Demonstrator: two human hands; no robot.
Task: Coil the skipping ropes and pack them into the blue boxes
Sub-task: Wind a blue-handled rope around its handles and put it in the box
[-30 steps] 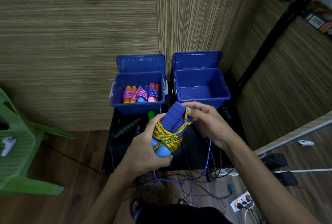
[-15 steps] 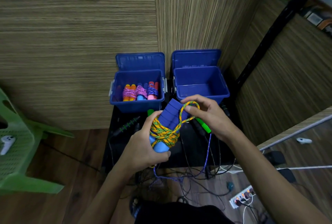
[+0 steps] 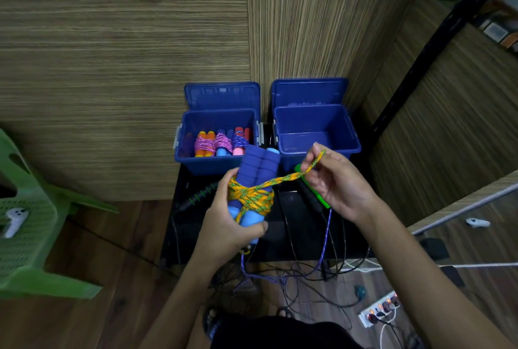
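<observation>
A pair of blue foam handles (image 3: 257, 169), bound in orange-and-green rope (image 3: 251, 197), is gripped in the left hand (image 3: 227, 229) before the blue boxes (image 3: 316, 130); the rope's loose loop is pinched taut by the right hand (image 3: 337, 183).

a black stand (image 3: 283, 232) carries two open blue boxes (image 3: 213, 163), a green-handled rope (image 3: 314, 194) and cables.

- Your left hand (image 3: 224, 232) and right hand (image 3: 337, 184) are both bare, with no gloves, rings or watch on them.
- Your forearms are bare to the bottom edge of the view; no sleeves show.
- Below your hands, you wear a black garment (image 3: 280, 333).
- Beside it, your toes sit in a dark sandal (image 3: 211, 320).
</observation>
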